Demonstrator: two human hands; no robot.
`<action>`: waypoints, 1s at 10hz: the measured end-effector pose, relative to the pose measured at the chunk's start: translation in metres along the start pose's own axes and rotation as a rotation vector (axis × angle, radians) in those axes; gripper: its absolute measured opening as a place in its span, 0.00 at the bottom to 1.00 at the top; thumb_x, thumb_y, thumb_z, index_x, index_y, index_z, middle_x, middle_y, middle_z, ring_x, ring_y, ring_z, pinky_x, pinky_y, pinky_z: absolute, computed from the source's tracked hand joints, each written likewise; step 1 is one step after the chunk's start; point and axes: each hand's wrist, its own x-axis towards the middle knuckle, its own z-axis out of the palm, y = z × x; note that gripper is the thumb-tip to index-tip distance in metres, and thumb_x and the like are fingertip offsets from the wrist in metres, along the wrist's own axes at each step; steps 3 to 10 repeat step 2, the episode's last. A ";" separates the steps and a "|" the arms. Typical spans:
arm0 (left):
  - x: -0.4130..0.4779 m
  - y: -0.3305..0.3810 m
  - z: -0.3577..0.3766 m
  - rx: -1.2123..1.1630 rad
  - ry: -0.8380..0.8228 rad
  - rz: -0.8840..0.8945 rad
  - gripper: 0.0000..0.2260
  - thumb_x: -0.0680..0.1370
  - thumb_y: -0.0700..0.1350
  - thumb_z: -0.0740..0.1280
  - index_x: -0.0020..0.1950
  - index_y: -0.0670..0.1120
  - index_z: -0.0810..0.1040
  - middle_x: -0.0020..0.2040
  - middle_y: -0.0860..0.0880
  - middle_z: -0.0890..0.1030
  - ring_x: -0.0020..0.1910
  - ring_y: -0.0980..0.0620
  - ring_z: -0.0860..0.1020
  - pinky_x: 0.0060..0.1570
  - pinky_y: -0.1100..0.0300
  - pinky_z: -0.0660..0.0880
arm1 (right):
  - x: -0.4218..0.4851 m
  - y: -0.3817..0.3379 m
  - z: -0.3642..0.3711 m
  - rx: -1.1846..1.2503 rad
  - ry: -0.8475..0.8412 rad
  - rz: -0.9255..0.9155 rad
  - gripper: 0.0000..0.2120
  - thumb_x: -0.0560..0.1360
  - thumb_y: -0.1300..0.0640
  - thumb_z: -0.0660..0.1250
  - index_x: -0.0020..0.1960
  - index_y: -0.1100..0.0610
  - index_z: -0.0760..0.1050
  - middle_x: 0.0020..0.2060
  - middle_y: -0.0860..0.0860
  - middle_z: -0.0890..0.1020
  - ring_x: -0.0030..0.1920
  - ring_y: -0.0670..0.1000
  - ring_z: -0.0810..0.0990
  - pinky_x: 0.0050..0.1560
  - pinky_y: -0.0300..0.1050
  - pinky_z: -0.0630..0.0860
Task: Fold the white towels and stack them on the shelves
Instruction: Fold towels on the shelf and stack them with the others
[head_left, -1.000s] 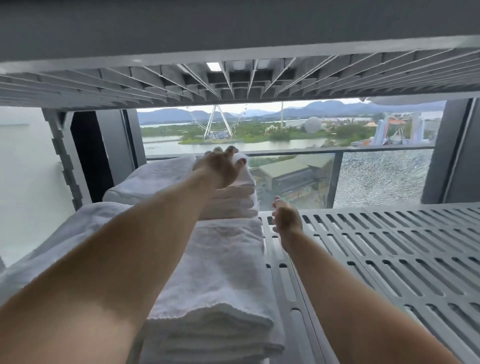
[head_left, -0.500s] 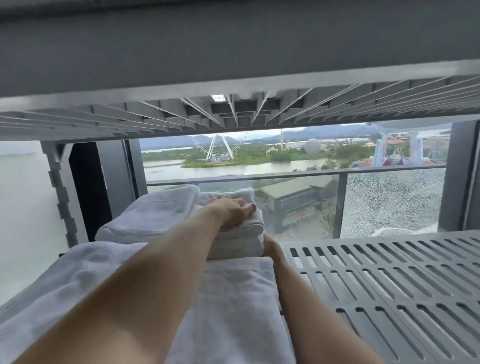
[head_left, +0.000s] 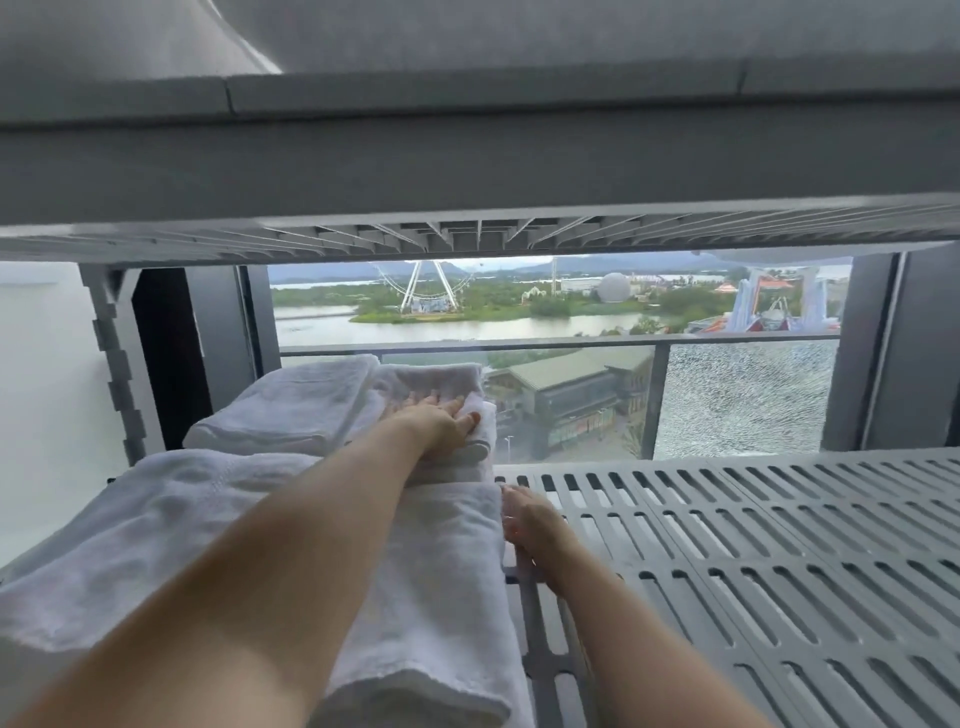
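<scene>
On slatted shelf (head_left: 753, 545), plush folded towels (head_left: 171, 519) — white

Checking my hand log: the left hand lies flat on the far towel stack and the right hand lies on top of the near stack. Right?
Not quite. In the head view the right hand is on the slatted shelf beside the near stack, not on top. The left hand does lie flat on the far towel stack.

A window (head_left: 519, 306) shows a Ferris wheel (head_left: 418, 286) and water (head_left: 467, 328) (one balcony pane (head_left: 743, 395) looks shattered).
</scene>
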 end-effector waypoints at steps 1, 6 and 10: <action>-0.036 0.010 0.002 -0.048 -0.017 -0.021 0.31 0.80 0.69 0.45 0.81 0.61 0.47 0.82 0.51 0.47 0.81 0.45 0.45 0.77 0.41 0.40 | -0.027 0.002 -0.009 -0.193 0.108 -0.049 0.17 0.75 0.53 0.65 0.61 0.58 0.78 0.46 0.52 0.80 0.45 0.52 0.77 0.47 0.50 0.74; -0.082 0.024 0.001 -0.087 0.053 0.029 0.28 0.82 0.66 0.49 0.80 0.58 0.57 0.81 0.51 0.57 0.79 0.45 0.56 0.77 0.43 0.50 | -0.058 -0.009 -0.017 -0.430 0.235 -0.150 0.14 0.77 0.51 0.64 0.61 0.51 0.77 0.49 0.49 0.82 0.47 0.50 0.80 0.45 0.44 0.75; -0.082 0.024 0.001 -0.087 0.053 0.029 0.28 0.82 0.66 0.49 0.80 0.58 0.57 0.81 0.51 0.57 0.79 0.45 0.56 0.77 0.43 0.50 | -0.058 -0.009 -0.017 -0.430 0.235 -0.150 0.14 0.77 0.51 0.64 0.61 0.51 0.77 0.49 0.49 0.82 0.47 0.50 0.80 0.45 0.44 0.75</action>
